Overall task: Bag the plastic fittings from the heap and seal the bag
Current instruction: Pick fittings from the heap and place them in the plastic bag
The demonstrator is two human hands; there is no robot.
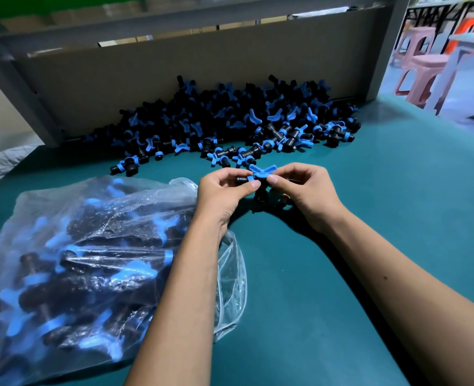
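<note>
Item 1. Fitting (258, 176): black plastic body with a blue wing-shaped cap, held at frame centre just above the counter (341, 274). Left hand (223, 195) pinches its left black stub between thumb and curled fingers; right hand (304, 190) pinches the blue cap and right side the same way. A lower black stub hangs down between the two hands.

Item 2. Heap (230, 121): many like fittings, black with blue caps, piled in the upper centre of the frame against a grey-brown backboard (146, 73). Loose pieces spill forward toward the hands.

Item 3. Bag (77, 260): clear plastic, lower left of the frame, lying on the counter, well filled with the same fittings. Its mouth lies open and slack toward the right, under the left forearm.

Item 4. Counter: teal-green surface carrying all of the above.

Item 5. Stools (419, 71): pink plastic, upper right, beyond the counter edge.

Markings: no brand, label or legible writing visible on any item.
</note>
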